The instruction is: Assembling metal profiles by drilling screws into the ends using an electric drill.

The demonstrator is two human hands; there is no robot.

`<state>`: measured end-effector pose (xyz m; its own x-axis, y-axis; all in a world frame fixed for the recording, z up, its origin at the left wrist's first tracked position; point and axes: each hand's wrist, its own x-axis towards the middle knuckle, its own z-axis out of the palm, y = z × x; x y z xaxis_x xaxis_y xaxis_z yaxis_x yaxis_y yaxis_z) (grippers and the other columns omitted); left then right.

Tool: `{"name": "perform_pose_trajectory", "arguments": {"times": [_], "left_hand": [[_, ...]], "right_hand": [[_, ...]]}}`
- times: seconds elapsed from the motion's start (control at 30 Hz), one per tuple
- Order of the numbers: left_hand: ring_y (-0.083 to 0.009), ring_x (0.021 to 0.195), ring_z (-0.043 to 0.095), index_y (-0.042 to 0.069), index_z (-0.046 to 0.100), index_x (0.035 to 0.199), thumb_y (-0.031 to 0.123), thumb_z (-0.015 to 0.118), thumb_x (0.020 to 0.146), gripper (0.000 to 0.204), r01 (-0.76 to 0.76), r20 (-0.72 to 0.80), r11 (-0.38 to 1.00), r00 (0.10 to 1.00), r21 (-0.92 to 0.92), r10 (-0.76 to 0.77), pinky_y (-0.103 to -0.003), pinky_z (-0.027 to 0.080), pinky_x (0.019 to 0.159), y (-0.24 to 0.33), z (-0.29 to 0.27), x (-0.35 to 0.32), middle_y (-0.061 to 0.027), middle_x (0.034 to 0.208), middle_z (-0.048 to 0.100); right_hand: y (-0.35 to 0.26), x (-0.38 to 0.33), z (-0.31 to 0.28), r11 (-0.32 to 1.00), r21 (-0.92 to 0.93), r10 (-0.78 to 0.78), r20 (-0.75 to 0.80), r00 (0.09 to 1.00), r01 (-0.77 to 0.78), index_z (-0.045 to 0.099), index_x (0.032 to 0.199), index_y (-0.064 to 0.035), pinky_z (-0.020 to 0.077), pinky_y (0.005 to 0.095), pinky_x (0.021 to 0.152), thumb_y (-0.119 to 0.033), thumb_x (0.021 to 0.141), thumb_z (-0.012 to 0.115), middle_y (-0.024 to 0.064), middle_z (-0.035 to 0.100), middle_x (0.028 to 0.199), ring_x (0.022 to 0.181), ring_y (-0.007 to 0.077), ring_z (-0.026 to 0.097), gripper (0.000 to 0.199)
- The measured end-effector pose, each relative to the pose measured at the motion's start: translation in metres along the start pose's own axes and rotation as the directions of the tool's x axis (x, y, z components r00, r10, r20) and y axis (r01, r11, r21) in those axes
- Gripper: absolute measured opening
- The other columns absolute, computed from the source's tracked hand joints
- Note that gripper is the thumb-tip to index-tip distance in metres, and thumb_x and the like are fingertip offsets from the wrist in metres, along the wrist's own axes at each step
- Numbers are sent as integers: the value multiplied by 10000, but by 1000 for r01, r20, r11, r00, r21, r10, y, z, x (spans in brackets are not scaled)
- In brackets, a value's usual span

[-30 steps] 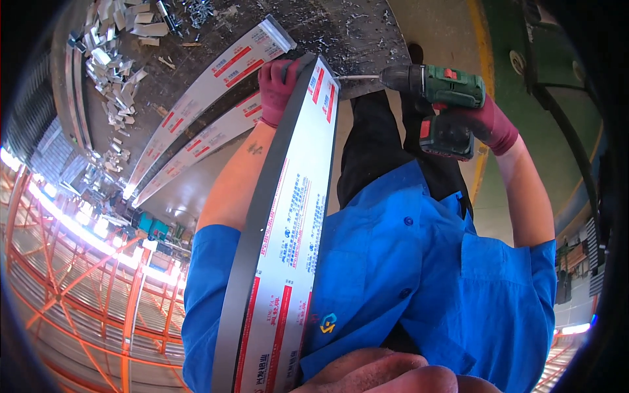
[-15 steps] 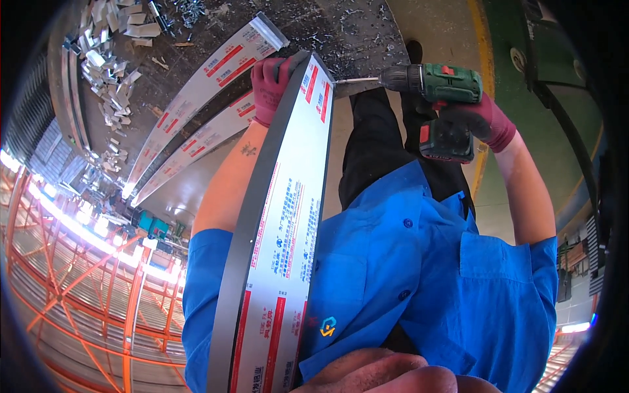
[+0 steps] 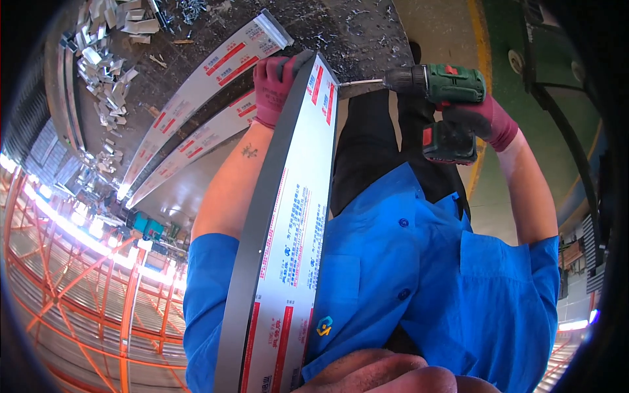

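A long profile bar (image 3: 295, 196), dark grey on one side and covered with white-and-red printed film on another, runs from the far middle down to the lower edge. Near its far end my left hand (image 3: 278, 82), in a maroon and black glove, is closed around the dark side. Some of its fingertips are hidden behind the bar. On the right, my gloved right hand (image 3: 483, 122) grips the handle of a green cordless drill (image 3: 455, 84). The drill lies level and points left. Its long thin bit (image 3: 362, 82) reaches the bar's right edge close to the far end.
Two more film-covered profiles (image 3: 216, 64) lie on the dark worktable (image 3: 314, 23) to the left. Many short metal offcuts (image 3: 98, 72) are heaped at the far left, and shavings are scattered across the tabletop. A yellow floor line (image 3: 483, 39) passes beyond the drill.
The bar's far end, my left hand and the drill have shifted slightly right in the picture. Both grips are unchanged, and the bit stays at the bar's edge.
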<state>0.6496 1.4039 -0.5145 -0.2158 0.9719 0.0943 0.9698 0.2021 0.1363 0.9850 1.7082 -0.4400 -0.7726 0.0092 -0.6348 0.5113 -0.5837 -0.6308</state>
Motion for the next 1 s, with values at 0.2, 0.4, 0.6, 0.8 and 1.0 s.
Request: {"name": "perform_pose_trajectory", "arguments": {"times": [0.2,0.4,0.6,0.8,1.0], "left_hand": [[-303,1087,586,181,640,1284,167,703,811,478,-58,47,998,997,7,58,-465,524,903,0,1,-3,-56,1175,565],[-318,1071,580,167,633,1289,183,698,814,480,-115,124,993,986,41,109,-477,517,890,1,-3,0,-75,1168,561],[-310,1068,577,182,615,1287,207,716,813,486,-20,21,998,1000,-58,21,-474,515,887,13,-17,15,-70,1145,553],[-305,1060,575,185,597,1297,221,727,822,493,-100,79,994,992,42,96,-474,513,886,9,-5,5,-63,1131,546],[-306,1049,574,184,602,1290,210,720,819,486,-112,88,992,990,62,107,-469,512,870,5,-4,3,-65,1123,542]], "right_hand": [[-13,-1,1,995,-50,83,-15,996,-84,716,1198,-16,577,349,906,-27,829,736,49,723,1081,974,159,698,370],[-4,-3,-5,985,-144,87,-34,996,-91,712,1209,-48,574,342,928,-71,880,775,29,742,1110,1008,123,685,335],[-9,5,-13,976,-178,128,-13,992,-128,707,1240,-58,570,341,953,-110,879,809,23,756,1122,1041,118,692,379],[-20,6,-7,981,-189,48,51,998,-37,711,1251,-40,585,338,925,-116,941,754,50,773,1076,983,123,715,321],[-19,-4,0,987,-125,101,-9,995,-101,708,1234,-43,589,337,919,-144,922,785,59,777,1070,982,145,733,337]]}}
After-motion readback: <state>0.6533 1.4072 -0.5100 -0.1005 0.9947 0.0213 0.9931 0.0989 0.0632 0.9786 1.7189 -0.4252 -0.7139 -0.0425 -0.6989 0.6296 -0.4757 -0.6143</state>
